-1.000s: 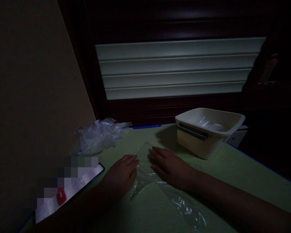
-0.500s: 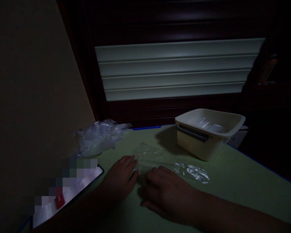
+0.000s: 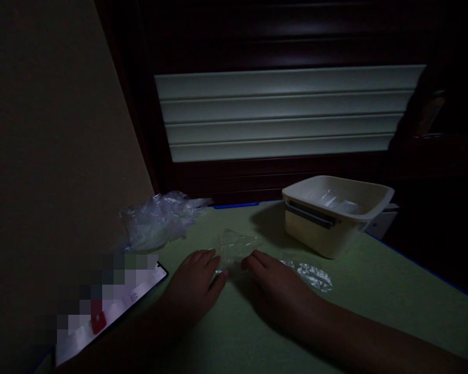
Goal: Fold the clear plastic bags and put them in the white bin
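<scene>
A thin, clear plastic bag (image 3: 236, 243) lies crumpled on the green tabletop between my hands, and its shiny right end (image 3: 315, 276) shows past my right wrist. My left hand (image 3: 197, 278) rests at the bag's left edge, its fingers stretched forward and its thumb apart. Over the middle of the bag, my right hand (image 3: 275, 283) is bent, with fingers close together and their tips on the film. Its thumb is hidden beneath, and the dim light blurs the exact grip.
A cream plastic tub (image 3: 320, 234) with a dark handle stands at the back right, clear packets inside. Loose clear bags (image 3: 156, 221) are heaped at the back left. A phone (image 3: 113, 306) with a lit, partly blurred screen lies near left. Behind stands a slatted panel (image 3: 281, 114).
My right hand has shifted slightly up and right, its thumb now out of sight. The bag's shiny right end has drawn slightly left. My left hand has barely moved.
</scene>
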`<state>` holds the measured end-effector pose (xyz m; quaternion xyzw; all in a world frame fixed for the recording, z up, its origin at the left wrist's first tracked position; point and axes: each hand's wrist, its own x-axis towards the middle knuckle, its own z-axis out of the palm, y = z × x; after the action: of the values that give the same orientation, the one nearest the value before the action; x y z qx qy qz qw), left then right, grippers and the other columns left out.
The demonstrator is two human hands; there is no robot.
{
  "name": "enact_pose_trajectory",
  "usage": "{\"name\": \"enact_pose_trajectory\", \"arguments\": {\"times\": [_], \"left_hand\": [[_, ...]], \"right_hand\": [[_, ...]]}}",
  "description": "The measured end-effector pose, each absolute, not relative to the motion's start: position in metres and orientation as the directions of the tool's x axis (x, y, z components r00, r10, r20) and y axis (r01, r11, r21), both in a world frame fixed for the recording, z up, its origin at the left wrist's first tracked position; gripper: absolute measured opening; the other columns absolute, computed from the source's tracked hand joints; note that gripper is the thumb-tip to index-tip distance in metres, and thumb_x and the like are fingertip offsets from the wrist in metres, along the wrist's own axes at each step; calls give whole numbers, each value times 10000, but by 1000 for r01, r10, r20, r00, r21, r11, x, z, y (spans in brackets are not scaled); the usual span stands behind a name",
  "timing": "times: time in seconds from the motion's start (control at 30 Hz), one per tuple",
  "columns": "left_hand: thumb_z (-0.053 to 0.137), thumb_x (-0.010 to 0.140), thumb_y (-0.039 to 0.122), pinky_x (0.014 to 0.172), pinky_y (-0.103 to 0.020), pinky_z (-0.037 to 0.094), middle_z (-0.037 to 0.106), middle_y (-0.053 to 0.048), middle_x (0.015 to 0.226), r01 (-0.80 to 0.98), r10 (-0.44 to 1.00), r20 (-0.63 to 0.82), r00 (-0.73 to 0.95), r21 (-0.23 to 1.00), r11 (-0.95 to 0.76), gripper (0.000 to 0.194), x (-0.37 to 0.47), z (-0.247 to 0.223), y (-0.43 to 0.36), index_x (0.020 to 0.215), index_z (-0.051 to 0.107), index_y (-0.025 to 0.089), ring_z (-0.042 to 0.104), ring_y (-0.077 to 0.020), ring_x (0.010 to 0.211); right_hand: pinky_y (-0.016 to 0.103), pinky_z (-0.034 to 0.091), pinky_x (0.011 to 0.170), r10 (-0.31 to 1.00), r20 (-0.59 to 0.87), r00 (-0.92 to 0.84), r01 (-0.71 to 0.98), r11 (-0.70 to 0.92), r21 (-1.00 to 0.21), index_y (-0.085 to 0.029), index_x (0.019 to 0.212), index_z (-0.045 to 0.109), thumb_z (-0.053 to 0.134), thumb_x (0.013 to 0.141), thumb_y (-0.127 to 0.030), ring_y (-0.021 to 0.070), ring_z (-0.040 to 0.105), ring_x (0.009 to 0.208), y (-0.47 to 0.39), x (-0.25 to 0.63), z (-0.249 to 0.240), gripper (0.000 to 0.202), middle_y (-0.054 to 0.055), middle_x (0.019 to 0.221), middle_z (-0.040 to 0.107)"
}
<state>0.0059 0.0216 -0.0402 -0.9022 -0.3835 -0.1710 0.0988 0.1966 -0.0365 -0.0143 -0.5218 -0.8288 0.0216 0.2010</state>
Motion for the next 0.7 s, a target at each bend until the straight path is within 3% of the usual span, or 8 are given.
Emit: {"name": "enact_pose_trajectory", "arguments": {"times": [0.17,0.27,0.37,0.47,0.57,0.7], "left_hand": [[396,903,305,964,-463,361,604,-135,1129,757,685,392,614,-48,-652,327,7,-36,18,1069,599,109,525,-264,1065],[378,916,302,1009,-495,286,614,-124,1121,793,726,380,574,-37,-608,313,8,-34,16,1039,606,126,524,-254,1084],[387,915,328,1013,-515,260,611,-127,1120,829,760,376,530,-41,-558,315,9,-34,15,1028,602,128,524,-260,1086],[372,918,346,999,-508,287,606,-123,1124,834,750,404,523,-64,-548,325,8,-37,18,1029,597,140,520,-262,1089],[356,917,353,1004,-477,314,550,-139,1218,814,721,417,553,-85,-575,355,6,-43,22,1066,587,127,455,-268,1173],[316,930,334,1002,-424,359,509,-159,1270,752,661,426,618,-73,-656,400,4,-52,27,1134,555,86,429,-253,1210]], "right_hand": [[242,392,637,870,378,-317,783,465,-414,-145,859,560,433,651,31,162,544,735,-35,211,-2,301,59,812,605],[223,345,550,897,318,-305,771,429,-470,-155,687,562,422,624,27,135,518,606,-35,219,9,238,18,647,584],[225,325,522,923,252,-291,784,382,-490,-155,656,567,428,628,1,130,514,569,-35,223,14,211,10,608,581],[224,334,509,928,248,-279,787,369,-494,-156,731,572,438,637,-11,132,515,569,-35,222,9,219,10,637,584],[239,404,584,884,314,-345,755,460,-467,-142,898,573,468,646,-4,150,545,683,-36,218,1,307,54,811,602],[338,419,798,737,397,-548,702,663,-262,-165,1137,532,487,754,-39,215,513,960,-38,211,-6,406,126,1086,555]]}}
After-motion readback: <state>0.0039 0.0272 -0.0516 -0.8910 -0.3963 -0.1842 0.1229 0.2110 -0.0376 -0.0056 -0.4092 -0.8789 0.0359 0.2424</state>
